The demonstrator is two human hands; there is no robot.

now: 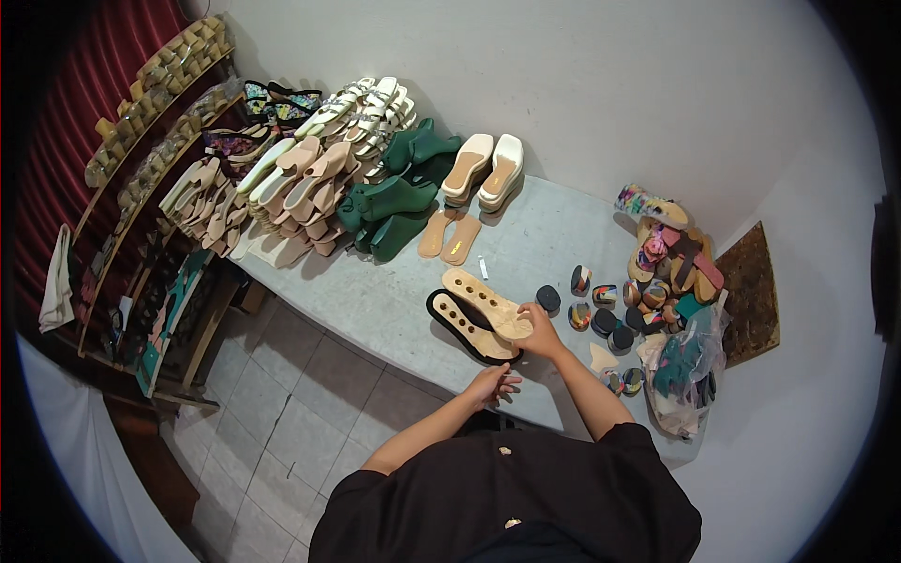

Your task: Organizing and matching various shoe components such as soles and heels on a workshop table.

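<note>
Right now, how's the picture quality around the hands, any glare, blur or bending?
Head view: even indoor light, no glare; the right hand on the tan sole is sharp, with soft shadows; the table edges bend toward the dark fisheye rim.

Open table (pixel 375 300) left of the soles (pixel 479 314), clear run to the front edge. Right side blocked: heel blocks (pixel 601 314) and bag (pixel 685 371). Back blocked by shoe rows (pixel 319 178) and green wedges (pixel 399 192).

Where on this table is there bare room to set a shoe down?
Bare tabletop lies between the green shoes and the perforated soles. Another patch lies between the white platform pair and the round heels. The left and right ends are crowded.
</note>
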